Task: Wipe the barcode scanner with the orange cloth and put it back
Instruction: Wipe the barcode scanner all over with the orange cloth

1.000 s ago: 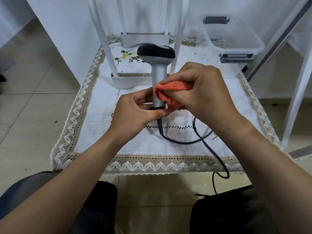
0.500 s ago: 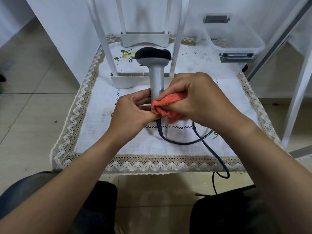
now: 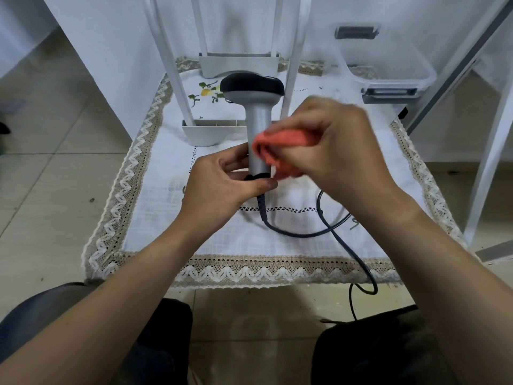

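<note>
Dark cable (image 3: 305,234) climbs from the worktop (image 3: 155,218) edge to the upright scanner (image 3: 259,126); left hand (image 3: 219,190) fingers (image 3: 263,186) pinch its handle base, right hand (image 3: 341,151) fingers clamp the orange cloth (image 3: 277,143) against the handle's right side.

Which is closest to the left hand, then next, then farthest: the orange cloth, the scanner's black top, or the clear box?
Counting out from the left hand in the head view:
1. orange cloth, just to its right, bunched in the right hand.
2. scanner's black top, up behind it.
3. clear box, far back on the right.
</note>
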Demonstrator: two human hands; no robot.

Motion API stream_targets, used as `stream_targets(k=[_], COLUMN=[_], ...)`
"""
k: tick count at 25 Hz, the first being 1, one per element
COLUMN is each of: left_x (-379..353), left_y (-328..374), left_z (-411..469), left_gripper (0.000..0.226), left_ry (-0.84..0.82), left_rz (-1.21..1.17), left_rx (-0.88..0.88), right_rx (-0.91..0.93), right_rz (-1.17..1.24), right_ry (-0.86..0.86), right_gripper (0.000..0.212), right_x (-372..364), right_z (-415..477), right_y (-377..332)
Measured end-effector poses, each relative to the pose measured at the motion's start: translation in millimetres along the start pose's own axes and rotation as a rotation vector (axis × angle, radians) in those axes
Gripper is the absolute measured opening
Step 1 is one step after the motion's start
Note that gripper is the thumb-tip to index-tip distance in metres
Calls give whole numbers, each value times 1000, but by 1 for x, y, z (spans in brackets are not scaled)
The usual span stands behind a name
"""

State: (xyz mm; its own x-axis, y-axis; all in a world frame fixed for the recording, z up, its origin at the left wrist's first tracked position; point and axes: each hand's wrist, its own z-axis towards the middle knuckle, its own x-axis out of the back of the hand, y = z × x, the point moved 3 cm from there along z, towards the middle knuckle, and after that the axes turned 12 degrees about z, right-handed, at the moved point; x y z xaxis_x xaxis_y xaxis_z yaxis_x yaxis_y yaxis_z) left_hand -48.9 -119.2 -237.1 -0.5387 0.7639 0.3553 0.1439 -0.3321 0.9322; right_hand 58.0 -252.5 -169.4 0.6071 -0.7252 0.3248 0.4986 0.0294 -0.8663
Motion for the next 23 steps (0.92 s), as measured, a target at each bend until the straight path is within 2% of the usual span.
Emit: stream_targets(k=[3,6,12,18,20,23], left_x=[-3,-8,-14,-14,-14,-15], left_y=[1,4,10,1,0,3], left_z=[-3,-7,-11,-6,-6,-6], left_gripper=[63,63,56,50,52,60], left_ry=[56,77,93,104,103,103], left_rz=[79,133,135,116,108,94], left_rx=[16,7,-62,-30,-29,-48], right_rx=[71,92,173,30,26,68], right_rz=[5,-109,-349,-240,-120,-87], right_ry=[179,171,124,15,90,176], right_gripper=[14,9,18,13,10,9], right_x=[12,13,3,2,6,9], right_z=[7,17,22,18,16,18], right_y=[-9,-6,-7,-1,-3,-5])
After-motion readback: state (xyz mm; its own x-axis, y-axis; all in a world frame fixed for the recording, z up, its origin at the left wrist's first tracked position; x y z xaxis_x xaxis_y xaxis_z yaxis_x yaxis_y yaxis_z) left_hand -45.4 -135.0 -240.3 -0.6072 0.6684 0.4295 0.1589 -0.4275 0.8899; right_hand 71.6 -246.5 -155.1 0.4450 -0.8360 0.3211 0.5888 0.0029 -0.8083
